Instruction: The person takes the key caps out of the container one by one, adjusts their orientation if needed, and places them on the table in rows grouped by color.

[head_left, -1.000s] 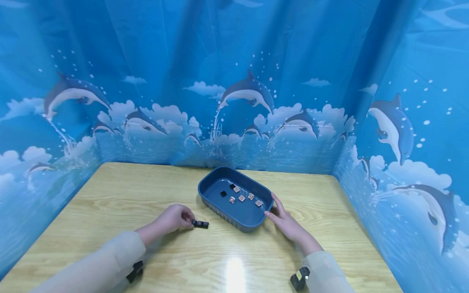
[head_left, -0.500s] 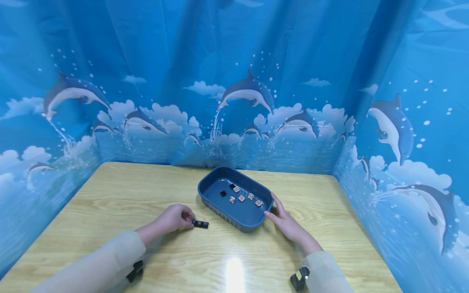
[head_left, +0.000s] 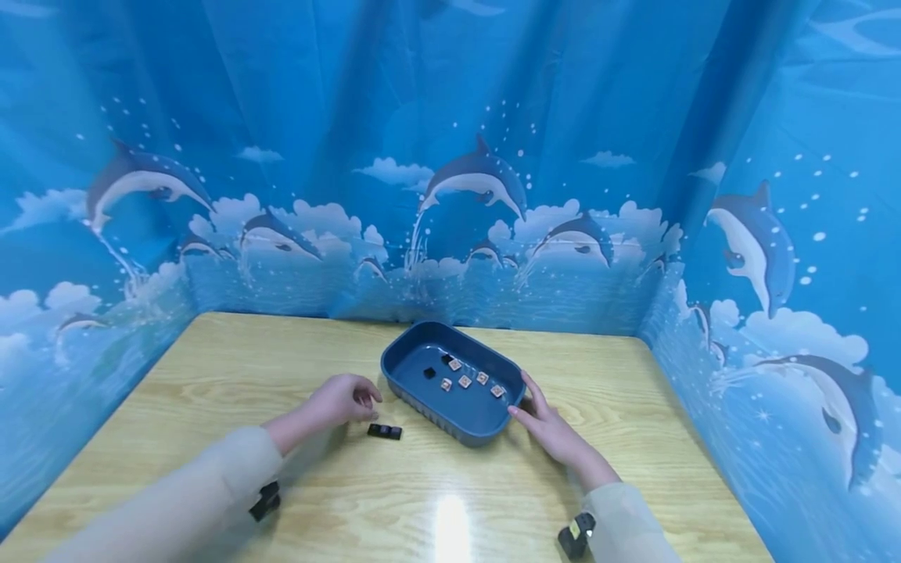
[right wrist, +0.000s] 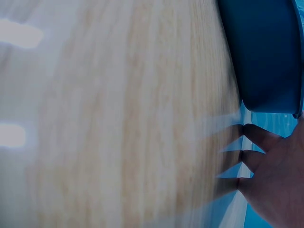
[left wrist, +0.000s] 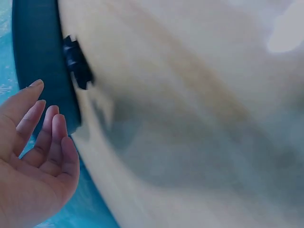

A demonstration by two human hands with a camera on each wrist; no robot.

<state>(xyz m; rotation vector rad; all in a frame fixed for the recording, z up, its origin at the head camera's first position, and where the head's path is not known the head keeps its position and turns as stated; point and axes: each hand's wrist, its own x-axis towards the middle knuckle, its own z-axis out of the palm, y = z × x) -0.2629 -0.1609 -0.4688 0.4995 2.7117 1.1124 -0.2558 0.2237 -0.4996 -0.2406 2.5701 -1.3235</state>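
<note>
Row of three black blocks point(head_left: 385, 431) lies on the table point(head_left: 507, 493), just off the near-left side of the tray point(head_left: 431, 414), itself set toward the middle of the far edge. Left hand point(head_left: 347, 400) just beyond the row, fingers loosely curved, unpinched; right hand point(head_left: 556, 435) at the tray's right end, thumb touching rim, three fingers spread. In the tray: five pale pieces point(head_left: 464, 381), two black pieces point(head_left: 429, 373).
</note>
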